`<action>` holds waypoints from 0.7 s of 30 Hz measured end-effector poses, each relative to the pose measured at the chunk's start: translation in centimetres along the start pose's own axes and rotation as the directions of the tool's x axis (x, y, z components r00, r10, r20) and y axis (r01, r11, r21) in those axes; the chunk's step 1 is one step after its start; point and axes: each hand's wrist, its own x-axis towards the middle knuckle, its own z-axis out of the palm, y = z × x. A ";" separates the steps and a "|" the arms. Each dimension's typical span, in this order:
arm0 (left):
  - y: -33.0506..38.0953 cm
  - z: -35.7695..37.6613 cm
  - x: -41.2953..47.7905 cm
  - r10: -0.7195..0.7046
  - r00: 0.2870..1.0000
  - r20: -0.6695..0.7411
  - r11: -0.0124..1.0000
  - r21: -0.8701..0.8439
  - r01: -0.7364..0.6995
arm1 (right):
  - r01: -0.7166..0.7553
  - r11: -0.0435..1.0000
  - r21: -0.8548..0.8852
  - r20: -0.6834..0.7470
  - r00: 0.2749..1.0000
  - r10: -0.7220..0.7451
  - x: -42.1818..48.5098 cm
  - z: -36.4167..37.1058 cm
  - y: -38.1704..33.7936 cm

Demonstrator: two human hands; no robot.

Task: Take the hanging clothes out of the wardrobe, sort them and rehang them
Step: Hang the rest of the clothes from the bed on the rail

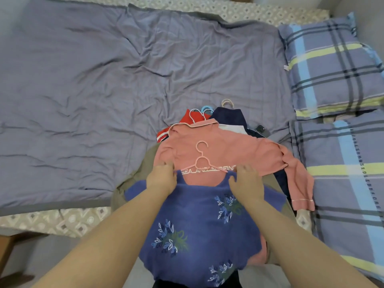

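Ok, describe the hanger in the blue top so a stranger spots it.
On the bed, beside the plaid pillows, lies a clothes pile. The hanger lies on top, over the pink sweater. It alone is pink; hooks behind are blue, whitish or beige.

bed [239, 12]: wide, fills most of the view.
duvet [104, 90]: grey-purple, creased, spread across it.
sheet [62, 221]: beige, pale diamond print, showing along the near and far edges.
pillows, two: purple plaid with blue and yellow bands, far one [332, 65], near one [342, 183], side by side at right.
floor [41, 256]: grey, lower left.
wooden furniture [8, 250]: brown, cut off by the left edge.
wall [372, 13]: pale.
light: soft, even.
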 end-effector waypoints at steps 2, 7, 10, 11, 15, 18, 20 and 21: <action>-0.3 2.3 1.5 0.002 1.000 0.006 1.000 0.011 -0.002 | 0.006 0.999 -0.039 0.058 0.998 -0.003 1.4 2.2 1.2; -0.8 7.4 4.9 -0.011 1.000 -0.005 0.995 0.101 0.012 | 0.001 0.992 -0.126 0.232 0.972 0.028 4.9 7.6 5.3; -1.4 9.3 7.4 0.028 1.000 0.006 0.991 0.133 -0.028 | 0.014 0.990 -0.141 0.307 0.951 0.031 6.9 10.3 7.4; -1.5 10.0 8.0 0.040 0.999 0.016 0.985 0.166 -0.042 | 0.025 0.990 -0.138 0.309 0.951 0.019 7.4 11.0 7.8; -1.7 11.8 8.8 0.063 0.997 0.043 0.988 0.136 -0.068 | 0.064 0.993 -0.102 0.292 0.956 -0.032 8.8 12.9 7.8; -1.4 11.1 8.5 0.044 0.999 0.013 0.999 0.018 -0.044 | 0.101 0.995 -0.003 0.290 0.952 -0.096 9.4 12.3 7.9; -0.7 9.6 8.7 0.085 0.995 -0.042 0.996 -0.012 -0.086 | 0.164 0.986 0.022 0.221 0.961 -0.164 10.9 10.4 8.2; 0.0 8.7 9.1 0.107 0.992 -0.070 0.993 -0.042 -0.110 | 0.203 0.979 0.032 0.169 0.964 -0.206 12.0 9.2 8.3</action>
